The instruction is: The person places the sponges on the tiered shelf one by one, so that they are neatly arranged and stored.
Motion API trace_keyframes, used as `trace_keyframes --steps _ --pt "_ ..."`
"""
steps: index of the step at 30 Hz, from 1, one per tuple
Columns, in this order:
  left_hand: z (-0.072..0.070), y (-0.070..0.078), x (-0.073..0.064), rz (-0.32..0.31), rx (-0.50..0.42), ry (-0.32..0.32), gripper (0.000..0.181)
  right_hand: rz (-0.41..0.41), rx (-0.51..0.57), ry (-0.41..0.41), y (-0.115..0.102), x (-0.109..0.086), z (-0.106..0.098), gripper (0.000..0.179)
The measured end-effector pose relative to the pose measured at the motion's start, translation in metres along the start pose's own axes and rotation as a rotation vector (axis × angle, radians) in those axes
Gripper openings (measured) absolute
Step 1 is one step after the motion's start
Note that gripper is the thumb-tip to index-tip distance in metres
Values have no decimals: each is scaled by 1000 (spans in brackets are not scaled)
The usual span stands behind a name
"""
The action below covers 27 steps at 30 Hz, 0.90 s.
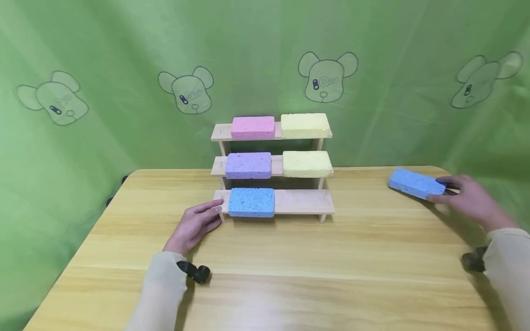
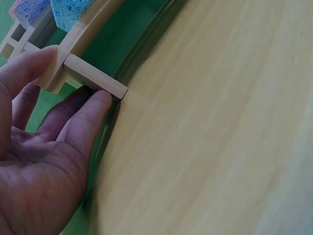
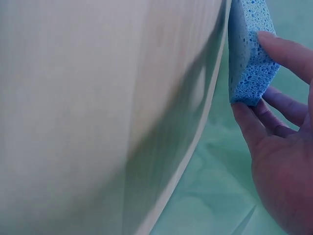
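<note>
A wooden three-step rack (image 1: 304, 201) stands near the back of the table. My left hand (image 1: 194, 227) holds the left end of its lowest step, thumb against the board and fingers at the leg, as the left wrist view shows. On that step lies a blue sponge (image 1: 250, 202). The middle step carries a purple sponge (image 1: 248, 165) and a yellow sponge (image 1: 307, 164); the top one bears a pink sponge (image 1: 253, 127) and another yellow sponge (image 1: 305, 125). Far to the right, my right hand (image 1: 472, 202) pinches a second blue sponge (image 3: 254, 54) by its end, tilted above the table.
The wooden table (image 1: 290, 276) has rounded back corners. Behind it hangs a green curtain (image 1: 256, 55) printed with bear heads, close to the rack's back. A small black device (image 1: 198, 273) is strapped to the left wrist, and another (image 1: 474, 259) to the right.
</note>
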<state>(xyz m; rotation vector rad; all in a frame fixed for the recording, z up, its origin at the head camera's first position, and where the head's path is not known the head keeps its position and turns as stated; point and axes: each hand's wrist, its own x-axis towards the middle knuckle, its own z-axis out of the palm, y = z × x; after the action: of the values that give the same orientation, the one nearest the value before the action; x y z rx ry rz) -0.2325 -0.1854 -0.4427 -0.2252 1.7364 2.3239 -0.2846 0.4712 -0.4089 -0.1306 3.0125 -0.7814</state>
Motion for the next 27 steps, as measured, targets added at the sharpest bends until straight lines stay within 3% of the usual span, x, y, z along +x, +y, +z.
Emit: trace_keyframes --steps 5,14,27 --pt "0 0 1 0 -10 -5 42 12 -18 27 -3 -9 -1 86" --pt "-2 -1 0 -2 -9 2 43 -44 12 94 -19 -20 -2 76" --pt "0 0 1 -4 -19 -5 44 -43 36 91 -28 -33 1 78"
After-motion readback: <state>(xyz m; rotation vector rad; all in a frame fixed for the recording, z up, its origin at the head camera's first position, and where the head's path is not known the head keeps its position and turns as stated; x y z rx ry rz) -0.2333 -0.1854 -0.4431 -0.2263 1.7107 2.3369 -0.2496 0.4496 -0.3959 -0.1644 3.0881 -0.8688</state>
